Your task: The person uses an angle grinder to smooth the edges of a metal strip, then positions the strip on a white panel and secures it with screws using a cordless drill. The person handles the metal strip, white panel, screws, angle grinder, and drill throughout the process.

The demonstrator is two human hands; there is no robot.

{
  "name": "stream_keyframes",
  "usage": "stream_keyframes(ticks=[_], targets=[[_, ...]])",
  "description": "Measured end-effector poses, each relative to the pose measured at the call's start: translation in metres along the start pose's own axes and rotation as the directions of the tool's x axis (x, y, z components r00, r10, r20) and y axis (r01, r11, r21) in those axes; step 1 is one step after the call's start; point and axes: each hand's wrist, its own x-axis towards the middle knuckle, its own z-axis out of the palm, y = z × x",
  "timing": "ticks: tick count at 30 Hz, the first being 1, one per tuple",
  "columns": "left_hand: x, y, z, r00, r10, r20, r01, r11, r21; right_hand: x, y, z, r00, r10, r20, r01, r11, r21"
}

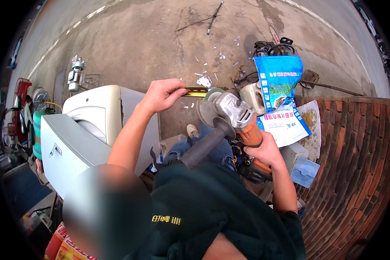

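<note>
Ahead of you spreads a bare concrete floor [169,47], grey-brown, with darker stains in places and small white scraps [203,81] strewn near its middle. Toward the far left, a pale line [91,15] runs across it, bending with the lens. To your right is reddish-brown brickwork [346,173], its long courses worn and uneven in colour. On your left stand a cream, round-cornered appliance casing [95,104] and, nearer you, a pale grey cabinet [69,151]. The light is soft and even, like daylight.
</note>
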Motion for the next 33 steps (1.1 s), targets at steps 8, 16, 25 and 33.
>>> stream_keyframes(ticks=[8,16,25,33], targets=[[0.081,-0.030,-0.028,1.000,0.001,-0.007,0.000,0.999,0.053,0.087,-0.029,-0.053,0.999,-0.049,0.023,0.049,0.999,0.023],[0.130,-0.059,-0.038,0.990,0.000,-0.139,-0.014,0.995,-0.096,0.145,-0.056,-0.086,0.993,-0.032,0.111,0.028,0.999,0.045],[0.156,-0.084,-0.044,0.995,0.014,-0.099,-0.027,0.991,-0.131,0.175,-0.076,-0.090,0.992,-0.014,0.127,0.004,0.997,0.078],[0.157,-0.100,-0.057,0.989,-0.132,-0.072,0.101,0.938,-0.331,0.189,-0.093,-0.081,0.996,-0.020,0.090,0.013,0.997,0.079]])
